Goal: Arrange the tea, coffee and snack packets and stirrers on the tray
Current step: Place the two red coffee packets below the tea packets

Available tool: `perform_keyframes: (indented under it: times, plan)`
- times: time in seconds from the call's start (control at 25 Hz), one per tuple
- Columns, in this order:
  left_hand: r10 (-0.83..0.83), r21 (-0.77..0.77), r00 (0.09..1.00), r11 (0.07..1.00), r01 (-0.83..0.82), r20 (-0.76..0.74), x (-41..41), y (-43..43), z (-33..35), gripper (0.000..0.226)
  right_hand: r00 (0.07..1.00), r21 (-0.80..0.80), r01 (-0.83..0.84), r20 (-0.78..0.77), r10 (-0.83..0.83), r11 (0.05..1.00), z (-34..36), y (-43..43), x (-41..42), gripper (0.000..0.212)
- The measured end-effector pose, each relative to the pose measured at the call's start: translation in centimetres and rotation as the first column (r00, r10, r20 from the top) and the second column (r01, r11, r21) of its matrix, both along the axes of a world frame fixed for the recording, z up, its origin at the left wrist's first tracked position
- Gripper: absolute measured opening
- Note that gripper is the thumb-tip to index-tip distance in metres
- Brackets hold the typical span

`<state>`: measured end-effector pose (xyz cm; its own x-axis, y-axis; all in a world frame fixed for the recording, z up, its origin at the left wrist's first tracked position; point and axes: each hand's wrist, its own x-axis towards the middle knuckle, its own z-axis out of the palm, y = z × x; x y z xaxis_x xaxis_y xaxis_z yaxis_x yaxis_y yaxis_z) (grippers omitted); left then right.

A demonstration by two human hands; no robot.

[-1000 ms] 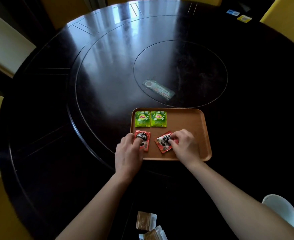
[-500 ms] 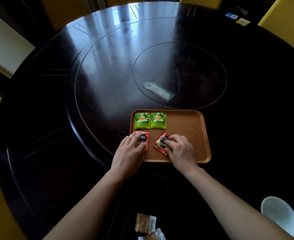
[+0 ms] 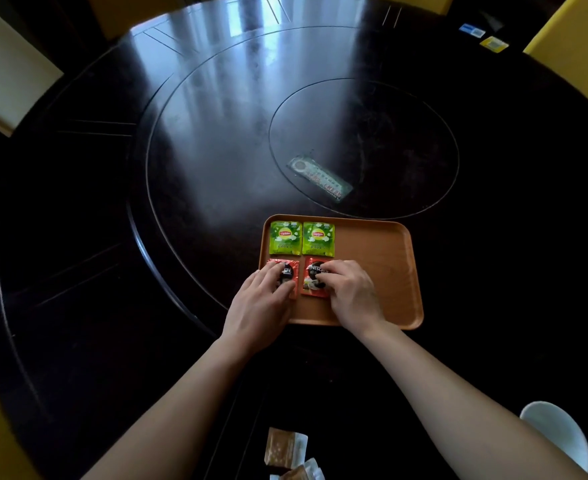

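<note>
Your left hand [image 3: 261, 301] presses the left coffee packet [image 3: 287, 273] flat-fingered; your right hand [image 3: 353, 294] pinches the right coffee packet [image 3: 313, 275] with curled fingers. Shove up-frame and you'll likely skew the 2 tea packets [image 3: 285, 239].

Left tea packet [image 3: 285, 238] and right tea packet [image 3: 318, 239] are laid side by side in the tray's [image 3: 375, 247] far left corner. Just nearer, left coffee packet [image 3: 274, 265] is pressed by the flat left hand [image 3: 258, 306]; right coffee packet [image 3: 311, 279] is pinched by the right hand [image 3: 351, 292].

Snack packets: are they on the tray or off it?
Off. The snack packets lie outside the tray, nearer the person.
</note>
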<state>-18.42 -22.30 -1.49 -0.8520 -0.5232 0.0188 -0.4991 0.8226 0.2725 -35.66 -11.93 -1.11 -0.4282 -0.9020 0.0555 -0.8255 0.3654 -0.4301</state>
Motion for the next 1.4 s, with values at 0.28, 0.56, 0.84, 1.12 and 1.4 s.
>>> perform_keyframes:
  times: [0.28,0.56,0.84,1.12,1.4]
  plan:
    - [0.013,-0.014,0.999,1.0,-0.012,0.034,-0.23,-0.23,-0.69,0.041,1.0,0.036,-0.029,-0.007,0.029,0.999,-0.42,-0.06,0.12,0.029]
    - [-0.01,-0.001,1.0,1.0,0.01,0.018,-0.16,-0.1,-0.08,0.046,1.0,0.03,0.01,-0.001,-0.01,0.999,-0.59,0.03,0.01,0.029]
    - [-0.001,-0.017,1.0,1.0,0.001,0.018,-0.49,-0.36,-0.04,0.035,1.0,0.042,0.005,0.007,-0.005,0.999,-0.37,-0.45,0.19,0.028]
    - [0.004,0.014,1.0,1.0,-0.004,0.031,-0.4,-0.15,-0.57,0.043,1.0,0.035,0.006,0.011,-0.007,0.999,-0.52,-0.44,0.13,0.027]
    - [-0.013,0.007,0.999,1.0,0.012,0.042,-0.13,0.1,-0.84,0.045,1.0,0.038,0.017,0.011,-0.018,0.999,-0.59,-0.45,0.24,0.026]
